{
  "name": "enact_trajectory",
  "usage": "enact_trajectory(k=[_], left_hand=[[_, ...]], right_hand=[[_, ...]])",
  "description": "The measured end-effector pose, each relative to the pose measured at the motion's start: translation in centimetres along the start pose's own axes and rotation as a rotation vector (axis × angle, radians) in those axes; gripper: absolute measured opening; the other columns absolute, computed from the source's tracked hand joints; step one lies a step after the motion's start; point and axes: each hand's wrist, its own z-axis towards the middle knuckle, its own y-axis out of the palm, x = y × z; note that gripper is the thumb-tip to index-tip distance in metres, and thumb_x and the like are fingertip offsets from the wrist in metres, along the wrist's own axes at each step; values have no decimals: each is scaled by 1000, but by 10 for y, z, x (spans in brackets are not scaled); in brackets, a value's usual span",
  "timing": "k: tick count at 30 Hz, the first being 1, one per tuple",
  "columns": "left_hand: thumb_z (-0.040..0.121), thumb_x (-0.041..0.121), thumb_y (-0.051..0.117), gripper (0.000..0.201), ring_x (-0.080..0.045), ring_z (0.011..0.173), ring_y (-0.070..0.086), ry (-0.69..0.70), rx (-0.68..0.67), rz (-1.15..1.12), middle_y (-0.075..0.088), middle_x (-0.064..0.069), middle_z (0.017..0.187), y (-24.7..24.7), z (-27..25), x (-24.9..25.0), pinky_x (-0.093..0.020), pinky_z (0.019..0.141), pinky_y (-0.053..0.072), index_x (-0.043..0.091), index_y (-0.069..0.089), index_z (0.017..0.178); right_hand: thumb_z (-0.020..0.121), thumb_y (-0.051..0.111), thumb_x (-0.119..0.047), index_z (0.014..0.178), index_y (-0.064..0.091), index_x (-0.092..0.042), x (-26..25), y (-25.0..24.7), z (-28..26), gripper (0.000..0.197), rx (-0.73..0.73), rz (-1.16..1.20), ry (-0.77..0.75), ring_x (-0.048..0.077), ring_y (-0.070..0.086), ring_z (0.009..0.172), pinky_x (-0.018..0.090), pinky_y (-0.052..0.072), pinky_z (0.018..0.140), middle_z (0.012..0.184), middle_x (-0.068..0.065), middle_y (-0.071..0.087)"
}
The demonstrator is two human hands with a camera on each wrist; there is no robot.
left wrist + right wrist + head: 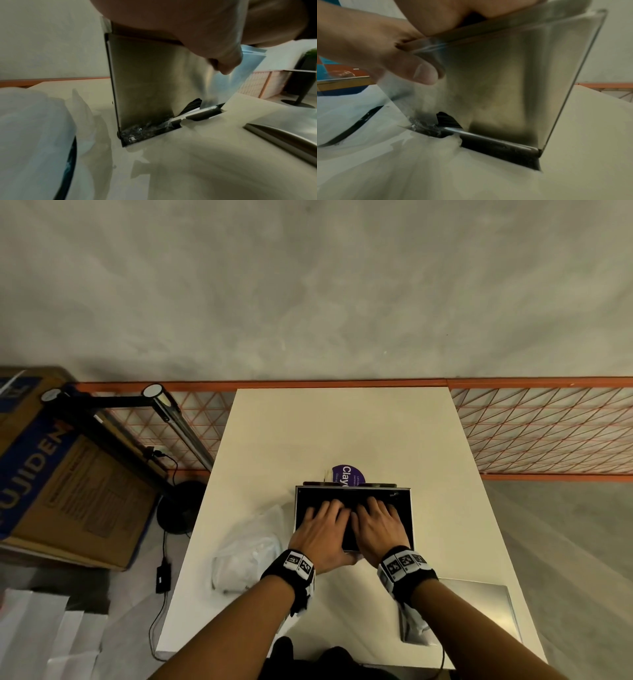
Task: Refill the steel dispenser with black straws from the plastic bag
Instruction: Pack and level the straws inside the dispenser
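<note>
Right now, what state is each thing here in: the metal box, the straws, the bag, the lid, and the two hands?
Steel dispenser: upright on the white table, top open.
Black straws: lying inside, some showing at the bottom slot.
Plastic bag: crumpled, left of the dispenser.
Steel lid: off, flat on the table.
Left hand: fingers flat, pressing on the straws.
Right hand: same, beside it.

A white worktop (342,433) stands against a mottled grey wall (308,285), flanked by orange wire-mesh shelving (548,433). A cardboard box (61,467) and black lamp stand (174,511) sit to its left on grey floor (565,542).
</note>
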Motion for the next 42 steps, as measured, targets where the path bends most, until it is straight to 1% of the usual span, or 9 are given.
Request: enact_trajectory(k=[3,5,8,11,14,21,28,34,42], left_hand=[[68,75,60,94,-22,133,44,26,32,-13,43,0,144,2,4,-4,-46,112,35,18,47,142],[67,73,64,107,-23,146,33,7,-44,-19,33,-4,156,2,9,-6,-50,123,22,15,35,153],[70,70,64,112,-23,154,18,-31,-176,-44,22,-5,166,2,15,-6,-50,126,11,16,23,159],[69,69,64,100,-20,145,35,-41,-165,-48,39,1,155,0,15,-3,-44,123,22,20,34,151],[68,68,64,89,-21,127,48,-58,-141,-44,51,1,135,-2,14,-2,-39,113,34,18,44,139],[70,70,65,95,-21,128,43,-60,-108,-76,45,-1,136,-1,12,0,-39,111,38,14,41,142],[71,72,65,92,-21,129,40,-63,-102,-70,42,0,137,1,7,0,-38,112,37,14,43,139],[69,74,64,89,-21,126,41,-54,-101,-79,42,0,133,0,10,-1,-39,110,39,15,46,134],[69,72,64,86,-20,125,41,-45,-99,-86,42,0,132,0,10,-2,-37,110,39,15,47,131]], right_hand=[[94,26,-36,109,60,-20,-2,-3,0,40,-24,-21,0,27,55,97,43,43,87,107,4,59],[94,30,-34,103,61,-18,-3,-4,0,36,-19,-22,20,28,57,92,44,45,81,101,5,61],[92,43,-29,104,60,-15,-5,-6,0,25,-35,-35,11,28,57,92,42,46,76,101,6,60],[86,54,-23,108,57,-14,-7,-10,6,24,-61,-13,-40,28,54,99,41,48,81,109,7,54],[88,47,-21,106,55,-14,-9,-13,14,21,-14,74,-31,28,54,103,41,46,87,111,6,54],[90,43,-28,138,42,-15,-6,-14,34,50,-233,97,-91,26,33,139,50,26,113,149,6,40],[95,32,-32,143,35,-14,-10,-12,49,51,-390,135,-6,26,32,140,53,24,113,151,8,38],[94,32,-37,146,32,-18,-8,-7,54,56,-408,123,16,27,33,140,55,25,110,152,8,34],[95,30,-42,152,26,-20,-6,-14,62,62,-485,152,68,24,23,146,57,15,113,158,6,28]])
